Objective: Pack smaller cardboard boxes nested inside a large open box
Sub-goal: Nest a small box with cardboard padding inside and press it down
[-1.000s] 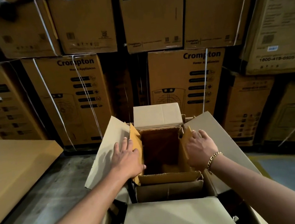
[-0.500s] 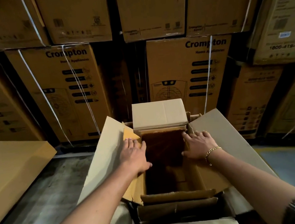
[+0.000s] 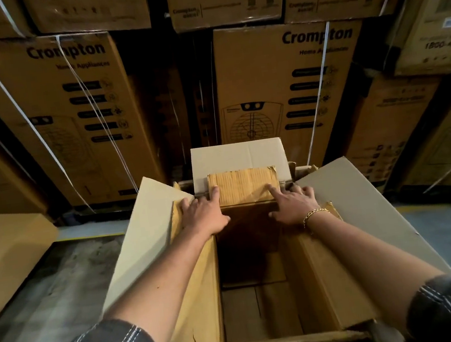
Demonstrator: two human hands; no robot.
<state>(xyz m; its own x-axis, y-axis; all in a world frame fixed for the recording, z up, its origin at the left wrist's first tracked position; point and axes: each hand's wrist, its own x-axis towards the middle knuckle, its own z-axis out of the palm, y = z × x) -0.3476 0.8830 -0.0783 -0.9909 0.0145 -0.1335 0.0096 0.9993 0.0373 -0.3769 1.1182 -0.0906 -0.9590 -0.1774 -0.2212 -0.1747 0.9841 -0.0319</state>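
The floor (image 3: 61, 276) is grey, rough concrete. Tall brown Crompton cartons (image 3: 287, 83) with white straps are stacked behind it like a wall. On the floor stands the large box (image 3: 363, 196), its pale, smooth flaps wide open. The smaller box (image 3: 203, 301) sits inside it, golden brown and deep. The left hand (image 3: 204, 216) and right hand (image 3: 291, 205) lie flat, fingers straight, pressing its ribbed far flap (image 3: 244, 185).

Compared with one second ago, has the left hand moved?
Yes. The left hand slid forward along the left inner flap, up to the ribbed far flap.
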